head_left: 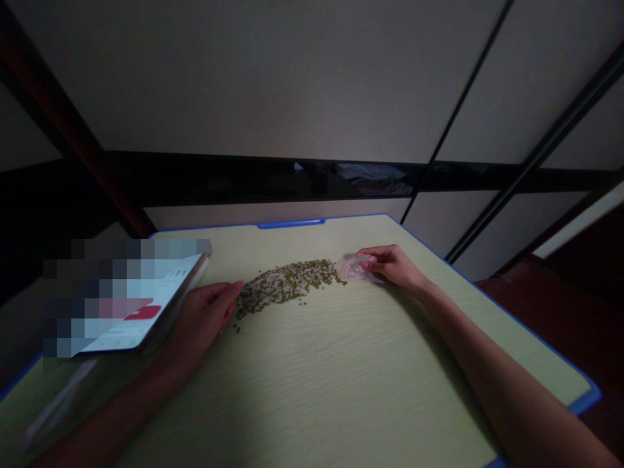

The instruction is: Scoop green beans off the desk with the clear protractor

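Coarse blocks swallow most of the lit screen, and I can't read the rest. The left hand hides its curled fingertips, so any pinch stays unknown to me. The right hand covers part of the clear plastic piece. Single seeds blur together. Both forearms and the counter's near side run out of view.

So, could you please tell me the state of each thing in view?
Left hand: fingers curled, at the left end of the grains; whether it holds any, I cannot tell.
Right hand: pinching the bag.
Bag: crumpled, see-through, at the grains' right end.
Grains: loose, spread in a long band.
Tablet: screen lit, partly pixelated.
Table: standing, grains on its top.
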`<act>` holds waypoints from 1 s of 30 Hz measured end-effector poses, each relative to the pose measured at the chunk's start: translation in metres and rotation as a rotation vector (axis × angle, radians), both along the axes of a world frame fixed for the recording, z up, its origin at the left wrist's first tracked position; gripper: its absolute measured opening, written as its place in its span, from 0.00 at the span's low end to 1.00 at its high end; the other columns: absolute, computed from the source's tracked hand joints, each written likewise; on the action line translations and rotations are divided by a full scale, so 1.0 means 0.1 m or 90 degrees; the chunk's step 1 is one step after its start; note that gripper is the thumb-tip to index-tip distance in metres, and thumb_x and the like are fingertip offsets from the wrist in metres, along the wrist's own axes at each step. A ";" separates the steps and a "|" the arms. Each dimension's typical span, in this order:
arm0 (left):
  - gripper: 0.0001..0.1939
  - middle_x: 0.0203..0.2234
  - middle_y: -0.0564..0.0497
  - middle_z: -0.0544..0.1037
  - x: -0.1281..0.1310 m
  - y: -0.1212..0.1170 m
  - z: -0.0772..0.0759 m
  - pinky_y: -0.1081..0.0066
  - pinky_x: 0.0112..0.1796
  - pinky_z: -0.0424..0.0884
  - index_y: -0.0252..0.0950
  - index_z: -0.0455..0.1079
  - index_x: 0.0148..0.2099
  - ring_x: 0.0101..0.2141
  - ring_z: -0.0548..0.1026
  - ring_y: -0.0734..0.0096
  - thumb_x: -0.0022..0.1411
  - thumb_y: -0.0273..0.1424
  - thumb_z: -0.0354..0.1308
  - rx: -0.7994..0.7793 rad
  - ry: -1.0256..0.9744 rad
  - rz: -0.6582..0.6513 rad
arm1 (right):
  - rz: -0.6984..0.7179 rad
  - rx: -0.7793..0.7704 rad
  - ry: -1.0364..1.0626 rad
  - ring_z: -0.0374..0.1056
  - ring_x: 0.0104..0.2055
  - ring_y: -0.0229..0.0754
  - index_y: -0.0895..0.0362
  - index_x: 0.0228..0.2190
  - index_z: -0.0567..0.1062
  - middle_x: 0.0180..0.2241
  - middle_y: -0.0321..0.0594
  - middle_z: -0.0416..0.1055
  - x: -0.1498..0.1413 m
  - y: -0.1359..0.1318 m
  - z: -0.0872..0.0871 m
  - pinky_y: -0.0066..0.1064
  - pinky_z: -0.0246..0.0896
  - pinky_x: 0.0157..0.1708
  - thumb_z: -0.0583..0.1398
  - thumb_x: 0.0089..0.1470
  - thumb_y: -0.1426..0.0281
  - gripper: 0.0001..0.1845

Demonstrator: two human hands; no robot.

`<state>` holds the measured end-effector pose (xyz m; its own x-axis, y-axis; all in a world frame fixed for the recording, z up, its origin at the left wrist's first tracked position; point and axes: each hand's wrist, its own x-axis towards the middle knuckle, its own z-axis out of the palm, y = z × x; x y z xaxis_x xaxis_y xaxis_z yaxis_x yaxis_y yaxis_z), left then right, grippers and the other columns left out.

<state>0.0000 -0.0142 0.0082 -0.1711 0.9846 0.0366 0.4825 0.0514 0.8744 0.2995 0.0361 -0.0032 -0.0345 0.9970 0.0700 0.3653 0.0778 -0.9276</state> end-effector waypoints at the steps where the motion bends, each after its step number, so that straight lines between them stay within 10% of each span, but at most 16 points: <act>1: 0.21 0.06 0.60 0.55 0.00 0.00 0.00 0.75 0.19 0.53 0.39 0.52 0.12 0.13 0.55 0.78 0.47 0.45 0.49 -0.002 -0.001 -0.002 | -0.002 0.001 0.000 0.53 0.17 0.30 0.68 0.33 0.77 0.17 0.35 0.68 0.00 0.00 0.00 0.24 0.46 0.16 0.60 0.34 0.69 0.22; 30: 0.21 0.06 0.60 0.55 -0.02 0.00 0.00 0.75 0.19 0.52 0.38 0.52 0.12 0.13 0.55 0.77 0.49 0.44 0.49 -0.015 -0.011 -0.008 | -0.037 -0.006 0.000 0.56 0.15 0.32 0.70 0.38 0.75 0.16 0.36 0.68 -0.07 0.01 -0.03 0.24 0.49 0.14 0.60 0.37 0.69 0.24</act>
<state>-0.0017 -0.0140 0.0077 -0.1585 0.9873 0.0107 0.4684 0.0657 0.8811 0.2929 0.0373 -0.0063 0.0243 0.9979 0.0603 0.3683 0.0471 -0.9285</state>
